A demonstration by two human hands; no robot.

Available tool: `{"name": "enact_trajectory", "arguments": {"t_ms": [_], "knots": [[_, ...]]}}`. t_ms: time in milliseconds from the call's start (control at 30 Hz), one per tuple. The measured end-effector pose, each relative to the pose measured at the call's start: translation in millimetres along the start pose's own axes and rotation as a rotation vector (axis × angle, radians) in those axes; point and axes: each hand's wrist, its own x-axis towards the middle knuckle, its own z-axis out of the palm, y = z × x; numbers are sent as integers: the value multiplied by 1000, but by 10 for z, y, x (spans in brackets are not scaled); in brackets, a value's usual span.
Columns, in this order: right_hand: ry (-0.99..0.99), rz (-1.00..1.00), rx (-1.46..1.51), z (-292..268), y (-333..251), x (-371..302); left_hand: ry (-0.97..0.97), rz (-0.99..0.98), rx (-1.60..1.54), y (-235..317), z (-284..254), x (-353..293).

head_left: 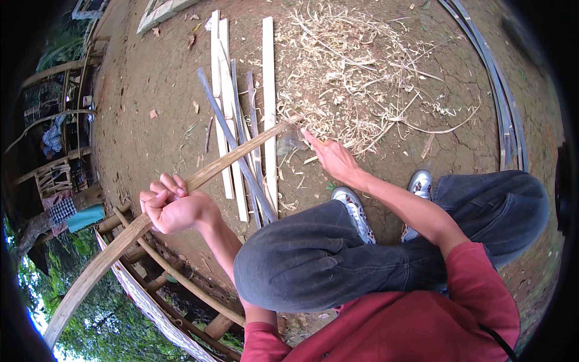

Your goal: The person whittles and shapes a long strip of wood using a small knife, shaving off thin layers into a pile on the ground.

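A long light-brown wooden strip (232, 158) slants from the lower left toward the middle of the view. My left hand (176, 204) is closed around it partway along, palm turned up. Close to the strip's far end is my right hand (335, 158), its index finger stretched out toward that end; I see nothing gripped in it. A small greyish flat thing (292, 141) lies just below the strip's end, too blurred to name. Beyond the right hand spreads a heap of pale curled shavings (344, 72).
Pale flat slats (268, 72) and dark grey strips (220, 111) lie on the bare earth ahead. Long dark strips (503, 114) curve along the right side. At left stands a pole structure (66, 114) with cloths. My bent knees (301, 259) and shoes (356, 214) are below.
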Motion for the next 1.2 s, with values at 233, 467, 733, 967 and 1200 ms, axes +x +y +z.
{"name": "enact_trajectory", "arguments": {"t_ms": [233,467,733,967,1200], "knots": [[-57,-7,-117,-113,-62,122,-12,4,20,-38,-20,35],[20,-163,-29,-119,-190,-17,-11,1,28,15,52,-21],[-195,104,-47,-74,39,186,-32,25,18,-28,88,34],[-21,-33,-47,-20,-27,165,-24,10,30,-8,83,13],[111,-220,29,-14,-107,115,27,7,13,9,109,16]]}}
